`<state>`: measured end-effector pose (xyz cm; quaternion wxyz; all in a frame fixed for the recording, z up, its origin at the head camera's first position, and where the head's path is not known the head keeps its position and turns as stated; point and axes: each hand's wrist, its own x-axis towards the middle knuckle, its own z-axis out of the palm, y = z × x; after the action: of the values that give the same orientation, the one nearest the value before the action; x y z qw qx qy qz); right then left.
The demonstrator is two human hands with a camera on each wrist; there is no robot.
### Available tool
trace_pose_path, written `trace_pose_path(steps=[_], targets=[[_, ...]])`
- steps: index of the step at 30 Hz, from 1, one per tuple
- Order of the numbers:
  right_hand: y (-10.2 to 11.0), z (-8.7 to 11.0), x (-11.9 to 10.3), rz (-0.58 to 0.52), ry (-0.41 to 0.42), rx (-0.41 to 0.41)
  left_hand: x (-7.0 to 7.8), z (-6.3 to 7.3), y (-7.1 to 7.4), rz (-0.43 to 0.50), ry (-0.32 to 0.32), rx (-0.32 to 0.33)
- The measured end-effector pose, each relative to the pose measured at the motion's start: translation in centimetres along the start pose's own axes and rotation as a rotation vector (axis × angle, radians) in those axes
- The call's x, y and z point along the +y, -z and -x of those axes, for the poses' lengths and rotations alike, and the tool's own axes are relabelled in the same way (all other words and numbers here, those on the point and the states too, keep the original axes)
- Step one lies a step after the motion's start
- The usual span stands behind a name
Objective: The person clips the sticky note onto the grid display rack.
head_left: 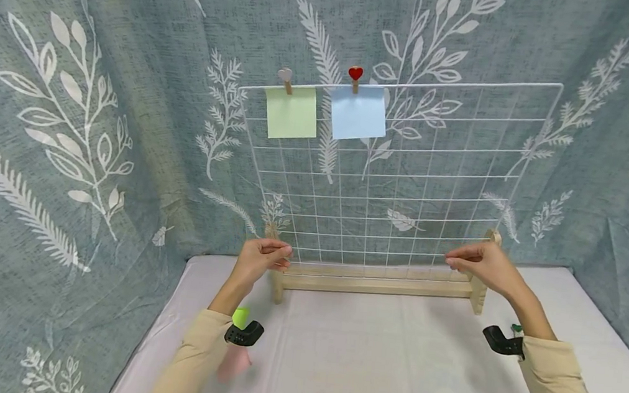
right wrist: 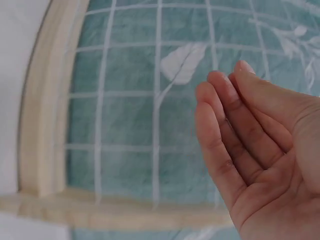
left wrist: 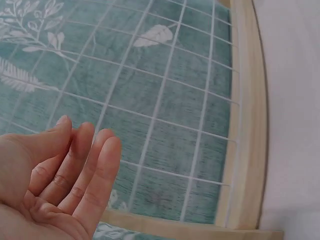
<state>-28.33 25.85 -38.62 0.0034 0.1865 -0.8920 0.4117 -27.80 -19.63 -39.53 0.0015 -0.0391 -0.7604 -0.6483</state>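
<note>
A white wire grid panel point(head_left: 470, 86) stands upright in a wooden base point(head_left: 379, 286). My left hand point(head_left: 261, 259) hovers at the base's left end, fingers loosely bent and thumb near the index finger, holding nothing. At the opposite end, near the right upright, my right hand point(head_left: 485, 264) is posed the same way with nothing in it. Both wrist views show relaxed, cupped fingers in front of the grid wires. On the panel's top wire hang a light green paper point(head_left: 292, 116), under a white heart clothespin point(head_left: 285, 74), and a light blue paper point(head_left: 358, 116), under a red heart clothespin point(head_left: 356, 73).
A yellow-green piece point(head_left: 240, 317) and a pink paper point(head_left: 234, 363) lie partly behind the left forearm. Beside the right wrist a small dark green thing point(head_left: 516, 328) shows. A white cloth covers the table point(head_left: 356, 362); a leaf-patterned teal curtain point(head_left: 139, 206) hangs behind.
</note>
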Motion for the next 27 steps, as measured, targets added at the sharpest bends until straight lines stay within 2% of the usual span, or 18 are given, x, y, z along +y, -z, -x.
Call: trace_pose_path(steps=[5,8,13,17,20,24,27], targets=[[0.3,1.7,2.8,0.064,-0.055,0.014,-1.3,0.5,0.7,-0.032,0.029,0.016],[0.5,2.9,4.7,0.131,-0.092,0.03,-2.2,1.0,1.5,-0.07,0.054,-0.001],[1.0,4.9,8.0,0.159,-0.24,0.007,-4.4,2.3,3.3,-0.078,0.115,-0.005],[1.5,6.4,10.3,0.21,-0.344,0.025,-6.1,3.5,4.5,-0.047,0.179,0.0],[1.8,7.5,11.5,0.242,-0.407,0.047,-7.3,4.3,5.3,-0.037,0.226,0.007],[1.8,8.5,12.3,0.253,-0.484,0.054,-8.8,5.5,6.4,-0.031,0.257,0.018],[1.7,8.9,12.5,0.244,-0.521,0.038,-9.6,6.4,7.1,-0.05,0.263,-0.006]])
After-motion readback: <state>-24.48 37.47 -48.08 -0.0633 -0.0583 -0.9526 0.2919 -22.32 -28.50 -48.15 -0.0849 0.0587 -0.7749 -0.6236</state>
